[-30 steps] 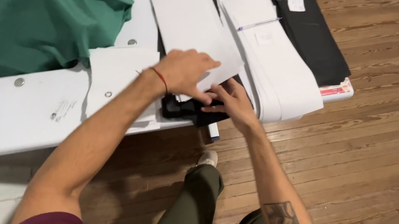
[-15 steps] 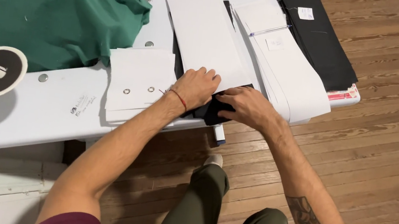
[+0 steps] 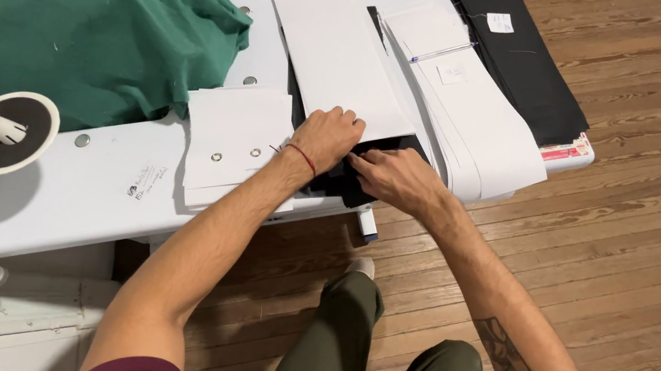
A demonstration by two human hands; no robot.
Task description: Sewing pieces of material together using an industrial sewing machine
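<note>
Head view shows two hands at the near edge of a white table (image 3: 90,178). Left hand (image 3: 327,136) lies knuckles-up on a long white pattern sheet (image 3: 340,53), its grip curled shut over the sheet's near end; right hand (image 3: 396,177) pinches black fabric (image 3: 348,181), mostly hidden beneath that sheet. One small white label (image 3: 500,22) sits on a black fabric strip (image 3: 521,57) at the far right corner. One smaller white card (image 3: 235,142) with two metal eyelets lies beside the left wrist. Green cloth (image 3: 87,14) is cut off at left.

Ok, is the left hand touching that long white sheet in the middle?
Touching. In the head view the left hand rests knuckles-up on the near end of the long white sheet, with no gap visible; the right hand grips the black fabric below it.
</note>
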